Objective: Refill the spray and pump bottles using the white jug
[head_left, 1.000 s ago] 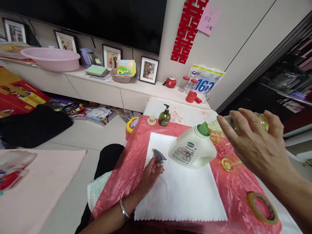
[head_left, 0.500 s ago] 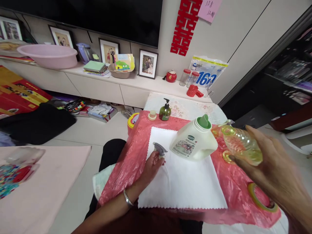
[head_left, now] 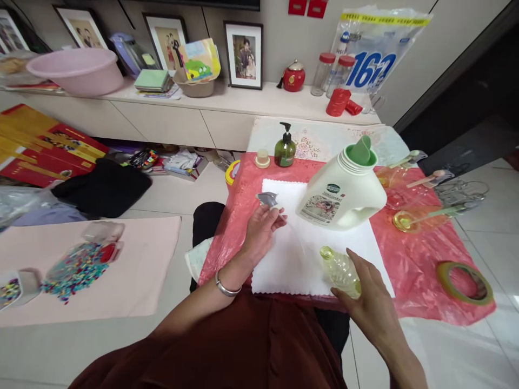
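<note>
My left hand [head_left: 261, 229] is closed round a grey spray nozzle [head_left: 267, 199], with a thin clear tube hanging below it over the white cloth [head_left: 279, 270]. In my right hand [head_left: 371, 297] is a clear yellowish bottle [head_left: 340, 269], tilted, its open neck pointing to the upper left. The bottle is above the right front part of the cloth. A large cream detergent jug [head_left: 324, 197] stands on the back right part of the cloth, with a green spout [head_left: 362, 151] in its uncapped mouth. Behind the cloth are a green pump bottle [head_left: 285, 148] and a pale cap [head_left: 263, 158].
A red plastic sheet [head_left: 231, 237] covers the table. Several yellow bottles with spray heads, one being a bottle [head_left: 421, 220] lying down, are at the right. A tape roll [head_left: 446, 275] lies front right. Beads [head_left: 77, 273] are spread on a pink surface at left.
My right hand has brought the bottle left and down from the table's right side to above the cloth. My left hand still holds the spray nozzle. The view has tilted downward.
</note>
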Demonstrator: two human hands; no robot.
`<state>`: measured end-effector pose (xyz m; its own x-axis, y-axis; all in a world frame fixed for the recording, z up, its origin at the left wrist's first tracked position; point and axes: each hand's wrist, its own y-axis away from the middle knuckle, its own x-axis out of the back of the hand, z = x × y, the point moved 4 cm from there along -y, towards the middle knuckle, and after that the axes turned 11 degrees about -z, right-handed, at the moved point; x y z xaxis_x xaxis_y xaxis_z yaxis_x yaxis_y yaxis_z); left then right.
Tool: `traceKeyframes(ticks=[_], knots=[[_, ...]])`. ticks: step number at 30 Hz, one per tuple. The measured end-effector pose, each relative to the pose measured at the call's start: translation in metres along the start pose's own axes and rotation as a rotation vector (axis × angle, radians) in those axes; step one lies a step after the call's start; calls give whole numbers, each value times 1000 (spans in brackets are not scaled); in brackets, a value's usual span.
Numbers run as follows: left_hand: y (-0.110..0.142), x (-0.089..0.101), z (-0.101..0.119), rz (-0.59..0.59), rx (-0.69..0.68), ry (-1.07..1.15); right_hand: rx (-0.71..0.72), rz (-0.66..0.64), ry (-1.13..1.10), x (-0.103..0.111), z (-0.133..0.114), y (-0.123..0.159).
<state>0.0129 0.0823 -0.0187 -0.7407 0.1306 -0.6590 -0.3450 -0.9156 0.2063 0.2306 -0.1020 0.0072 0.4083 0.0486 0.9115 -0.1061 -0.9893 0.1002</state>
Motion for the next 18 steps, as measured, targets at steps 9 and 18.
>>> traceKeyframes(ticks=[9,18], knots=[[15,-12,27,37,-122,84,22,4,-4,-16,-30,-6],[21,-15,41,26,-321,-32,-25,-63,-244,-20,-45,-1]])
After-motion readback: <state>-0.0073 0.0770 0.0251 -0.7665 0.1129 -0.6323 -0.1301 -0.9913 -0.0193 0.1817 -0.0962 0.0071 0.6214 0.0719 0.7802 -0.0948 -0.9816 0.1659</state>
